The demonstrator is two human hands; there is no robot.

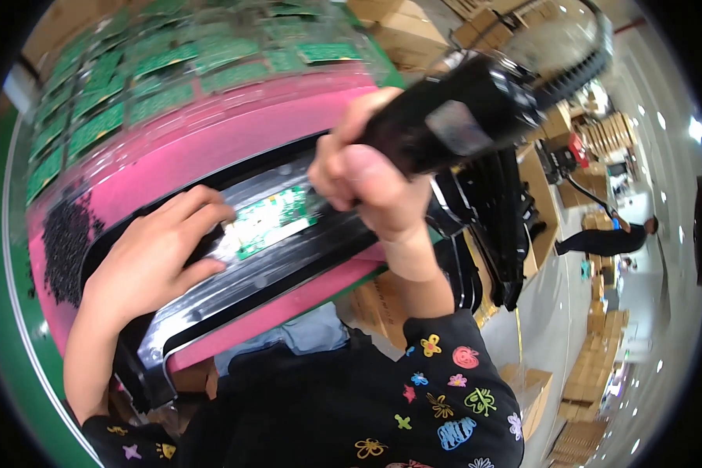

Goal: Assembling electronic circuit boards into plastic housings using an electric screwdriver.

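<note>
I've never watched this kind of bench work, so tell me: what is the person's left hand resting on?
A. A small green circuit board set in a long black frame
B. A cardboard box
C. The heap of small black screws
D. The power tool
A: the left hand lies flat with its fingertips on the green circuit board seated in the black frame, while the right hand grips the black power tool.

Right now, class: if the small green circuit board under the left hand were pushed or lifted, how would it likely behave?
The green circuit board looks thin and flat, so probably light and stiff. It lies on a glossy black panel, so it may slide unless the left hand steadies it. Its small surface parts suggest fragility near the black power screwdriver in the right hand.
</note>
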